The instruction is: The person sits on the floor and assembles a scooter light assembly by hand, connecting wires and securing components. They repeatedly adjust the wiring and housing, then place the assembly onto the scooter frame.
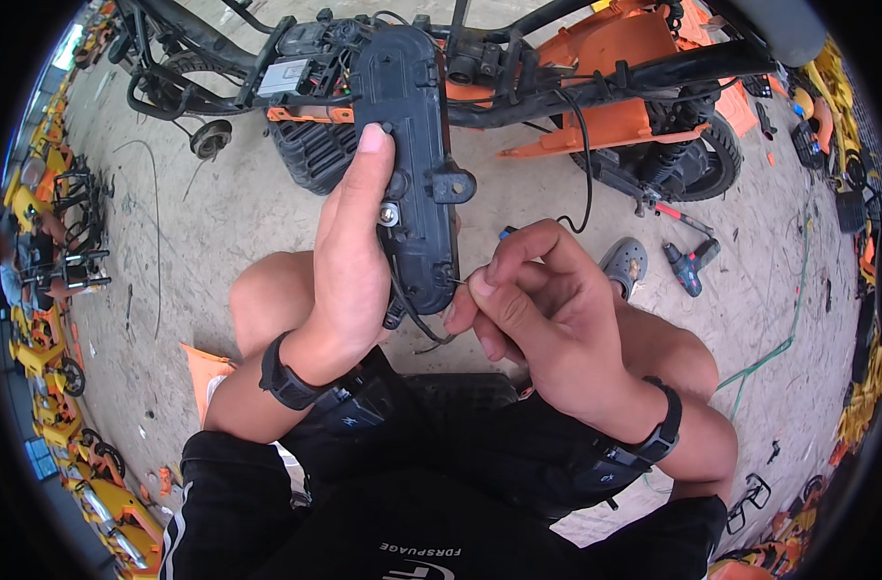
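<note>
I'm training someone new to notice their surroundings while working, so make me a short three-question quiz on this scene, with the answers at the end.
1. Multiple choice: Which hand's thumb lies on the face of the long black housing?
A) left
B) right
C) neither

2. True or false: A power drill is on the floor to the right of the right hand.

3. Fill in the blank: The large body panel by the black frame tube at the upper right is ____ in colour.

Key:
1. A, the left hand.
2. True.
3. Orange.
</note>
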{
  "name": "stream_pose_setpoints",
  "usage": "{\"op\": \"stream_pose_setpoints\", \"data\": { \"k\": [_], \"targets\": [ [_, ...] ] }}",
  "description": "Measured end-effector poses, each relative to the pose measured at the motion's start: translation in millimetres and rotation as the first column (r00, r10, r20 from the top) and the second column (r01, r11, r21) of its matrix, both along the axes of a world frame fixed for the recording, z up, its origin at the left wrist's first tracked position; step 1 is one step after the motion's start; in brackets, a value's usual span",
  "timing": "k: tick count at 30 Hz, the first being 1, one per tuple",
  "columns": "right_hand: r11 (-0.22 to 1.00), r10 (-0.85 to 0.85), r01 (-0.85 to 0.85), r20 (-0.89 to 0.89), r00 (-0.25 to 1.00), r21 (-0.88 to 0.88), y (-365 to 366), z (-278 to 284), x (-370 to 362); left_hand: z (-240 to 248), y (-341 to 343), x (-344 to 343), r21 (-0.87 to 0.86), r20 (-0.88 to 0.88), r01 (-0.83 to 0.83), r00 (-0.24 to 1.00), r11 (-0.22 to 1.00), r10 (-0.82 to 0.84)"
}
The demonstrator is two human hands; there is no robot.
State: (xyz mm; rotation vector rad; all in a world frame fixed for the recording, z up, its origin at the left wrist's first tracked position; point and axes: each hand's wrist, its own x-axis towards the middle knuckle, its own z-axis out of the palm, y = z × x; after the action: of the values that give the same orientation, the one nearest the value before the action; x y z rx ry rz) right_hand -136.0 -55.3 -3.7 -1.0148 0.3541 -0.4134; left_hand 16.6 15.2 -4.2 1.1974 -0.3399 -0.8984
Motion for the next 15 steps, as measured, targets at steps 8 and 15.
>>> {"op": "stream_pose_setpoints", "data": {
  "k": [8,15],
  "targets": [
    [1.0,0.002,-0.002,0.004,1.0,-0.005,0.1,0.3,0.3,0.6,1.3,2.0,-0.016,-0.004,0.024,1.0,1.0,-0.024],
    [0.999,0.002,-0.001,0.024,1.0,-0.035,-0.5,-0.6,0.3,-1.3,2.5,3.8,-0.026,-0.007,0.038,0.999,0.999,-0.038]
  ]
}}
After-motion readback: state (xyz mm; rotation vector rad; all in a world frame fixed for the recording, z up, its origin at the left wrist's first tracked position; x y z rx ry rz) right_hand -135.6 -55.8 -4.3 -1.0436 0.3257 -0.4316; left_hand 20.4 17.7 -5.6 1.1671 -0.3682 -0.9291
